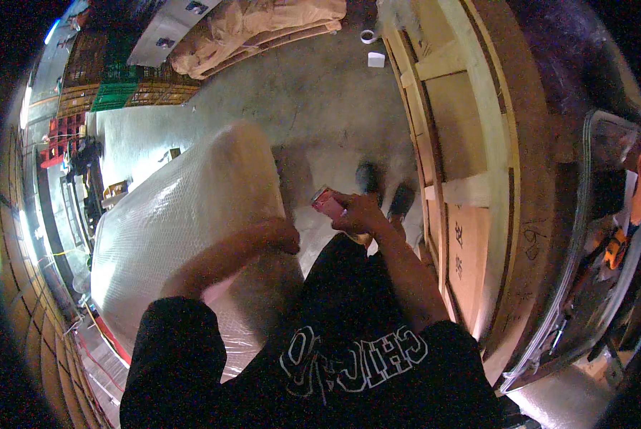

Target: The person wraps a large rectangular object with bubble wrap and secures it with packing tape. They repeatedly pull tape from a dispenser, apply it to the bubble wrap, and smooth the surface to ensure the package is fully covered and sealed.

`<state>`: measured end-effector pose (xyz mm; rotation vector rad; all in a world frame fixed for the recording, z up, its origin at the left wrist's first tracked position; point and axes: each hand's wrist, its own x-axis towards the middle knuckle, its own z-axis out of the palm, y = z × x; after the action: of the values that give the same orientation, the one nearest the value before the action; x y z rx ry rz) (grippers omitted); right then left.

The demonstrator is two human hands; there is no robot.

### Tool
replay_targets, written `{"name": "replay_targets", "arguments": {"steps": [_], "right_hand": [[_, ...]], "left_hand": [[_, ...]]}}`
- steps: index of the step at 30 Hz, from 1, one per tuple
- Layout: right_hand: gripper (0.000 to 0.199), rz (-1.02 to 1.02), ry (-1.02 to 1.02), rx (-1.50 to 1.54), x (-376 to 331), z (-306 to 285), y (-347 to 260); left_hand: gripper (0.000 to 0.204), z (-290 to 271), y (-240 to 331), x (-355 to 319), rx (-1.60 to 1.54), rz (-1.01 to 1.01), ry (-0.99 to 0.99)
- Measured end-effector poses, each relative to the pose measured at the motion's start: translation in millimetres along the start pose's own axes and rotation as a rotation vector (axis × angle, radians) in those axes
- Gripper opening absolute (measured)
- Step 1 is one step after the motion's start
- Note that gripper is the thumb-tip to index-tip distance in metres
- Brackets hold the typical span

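Observation:
A big, tall item (pixel 184 207) wrapped in clear bubble wrap stands at my left. My left forearm reaches across its top, and my left hand (pixel 285 236) lies at its right edge, the fingers curled down in shadow. What they pinch, if anything, is hidden. Just right of that edge, my right hand (pixel 360 214) grips a small red-pink object (pixel 328 203) with a pale rim. Its kind is too blurred to make out. A gap of floor separates it from the wrapped item.
Close on my right runs a long wooden crate frame (pixel 471 189) with cardboard inside. A clear plastic-sided container (pixel 585 250) holding an orange-handled tool (pixel 614 247) sits beyond it. Ahead lie a tape roll (pixel 367 36), a paper-covered pallet load (pixel 256 32) and green crates (pixel 116 86).

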<state>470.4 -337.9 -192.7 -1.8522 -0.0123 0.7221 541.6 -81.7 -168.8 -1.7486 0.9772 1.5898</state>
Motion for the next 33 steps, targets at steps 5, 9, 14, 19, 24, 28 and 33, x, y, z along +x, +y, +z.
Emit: {"name": "replay_targets", "arguments": {"steps": [5, 9, 14, 19, 24, 28, 33], "right_hand": [[0.093, 0.057, 0.469, 0.448, -55.1, 1.9, -5.2], [0.095, -0.128, 0.618, 0.522, -50.2, 16.8, -7.4], [0.096, 0.064, 0.543, 0.454, -58.9, -2.5, -12.6], [0.097, -0.012, 0.512, 0.426, -71.5, 5.5, 2.2], [0.094, -0.072, 0.618, 0.378, -73.7, 25.3, 15.5], [0.094, -0.044, 0.582, 0.556, -69.8, 31.1, -15.5], [0.095, -0.349, 0.671, 0.423, -59.5, 54.1, 0.8]], "left_hand": [[0.053, -72.9, -25.3, -20.0, -0.842, -0.065, 0.297], [0.056, -128.7, -42.2, -56.4, -1.137, 0.034, 0.333], [0.059, -83.8, -26.6, -57.8, -0.249, -0.073, 0.344], [0.062, -43.6, -12.0, 12.0, 0.035, -0.223, 0.255], [0.066, -100.0, -13.7, -1.5, -0.445, -0.150, 0.349], [0.069, -140.6, -19.7, -50.4, -1.319, 0.087, 0.198], [0.074, -127.2, -20.8, -64.7, -1.486, 0.023, 0.228]]}}
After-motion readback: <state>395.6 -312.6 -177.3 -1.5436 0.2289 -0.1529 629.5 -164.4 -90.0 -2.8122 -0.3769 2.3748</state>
